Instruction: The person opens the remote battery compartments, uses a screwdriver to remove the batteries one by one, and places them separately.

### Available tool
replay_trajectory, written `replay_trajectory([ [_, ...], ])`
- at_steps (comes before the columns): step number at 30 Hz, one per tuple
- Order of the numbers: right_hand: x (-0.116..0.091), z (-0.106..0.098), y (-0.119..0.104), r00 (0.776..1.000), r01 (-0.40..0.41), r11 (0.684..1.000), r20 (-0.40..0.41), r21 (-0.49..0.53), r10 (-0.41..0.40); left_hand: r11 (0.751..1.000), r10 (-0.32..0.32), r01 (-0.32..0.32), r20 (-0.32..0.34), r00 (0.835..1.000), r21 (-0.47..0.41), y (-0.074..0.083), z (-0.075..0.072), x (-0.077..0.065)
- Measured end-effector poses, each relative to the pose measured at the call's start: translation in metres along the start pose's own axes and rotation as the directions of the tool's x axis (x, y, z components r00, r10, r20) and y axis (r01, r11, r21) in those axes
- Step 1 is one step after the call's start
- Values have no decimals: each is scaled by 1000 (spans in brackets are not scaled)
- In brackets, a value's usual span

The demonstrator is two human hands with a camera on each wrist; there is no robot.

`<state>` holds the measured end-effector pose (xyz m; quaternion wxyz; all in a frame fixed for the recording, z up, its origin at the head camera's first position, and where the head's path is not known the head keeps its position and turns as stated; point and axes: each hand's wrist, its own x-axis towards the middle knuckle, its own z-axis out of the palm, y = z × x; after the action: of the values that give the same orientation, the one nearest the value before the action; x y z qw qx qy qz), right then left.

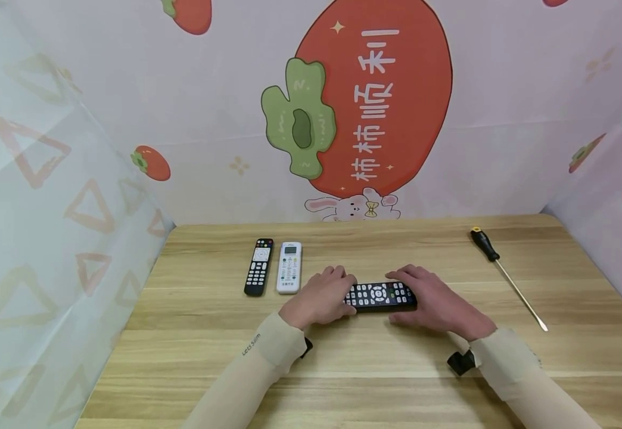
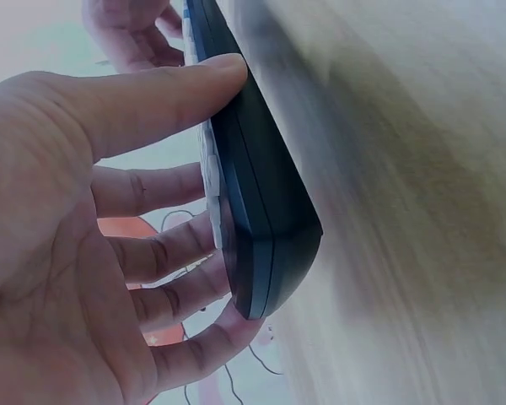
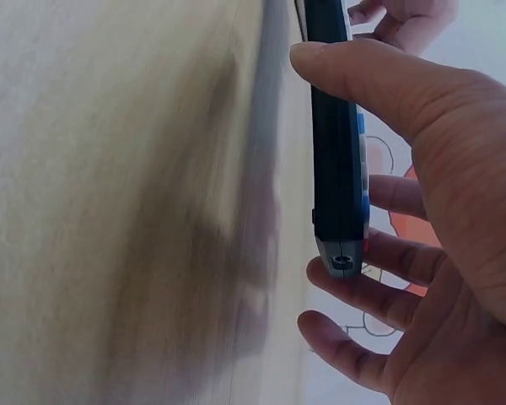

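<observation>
A black remote control (image 1: 378, 295) lies crosswise between my two hands, its white buttons facing up. At its left end my left hand (image 1: 324, 296) grips it, the thumb (image 2: 223, 74) along the near edge and the other fingers on the far side. My right hand (image 1: 433, 298) holds the opposite end the same way, with its thumb (image 3: 320, 63) against the near edge. In the right wrist view a small round part shows on the end face of the remote. Both wrist views show it close over the wooden table (image 1: 364, 381), with a shadow beside it.
A second black remote (image 1: 259, 267) and a white remote with a small display (image 1: 289, 267) lie side by side to the left. On the right rests a screwdriver (image 1: 509, 277) with a black handle. A printed cloth wall (image 1: 225, 119) rises behind the table.
</observation>
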<state>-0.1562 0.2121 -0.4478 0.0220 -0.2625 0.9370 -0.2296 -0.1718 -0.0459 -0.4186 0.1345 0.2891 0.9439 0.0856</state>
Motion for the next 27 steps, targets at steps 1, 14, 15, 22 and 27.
replay_trajectory([
  [1, 0, 0, 0, 1000, 1, 1000, 2, 4, -1, 1000, -1, 1, 0, 1000, 1, 0, -1, 0],
  [14, -1, -1, -2, 998, 62, 998, -15, 23, -62, 1000, 9, -9, 7, 1000, 10, 3, -4, -1],
  [15, -1, -1, -2, 998, 66, 998, -15, 22, -65, 1000, 9, -9, 7, 1000, 11, 3, -4, -1],
  [22, -2, -1, -1, 997, 71, 997, 7, 25, -71, 1000, 14, -14, 11, 1000, -10, 0, -3, -2],
  [27, -1, 0, 1, 997, 73, 996, 23, 42, -74, 999, 28, -27, 12, 1000, -19, -1, -4, -3],
])
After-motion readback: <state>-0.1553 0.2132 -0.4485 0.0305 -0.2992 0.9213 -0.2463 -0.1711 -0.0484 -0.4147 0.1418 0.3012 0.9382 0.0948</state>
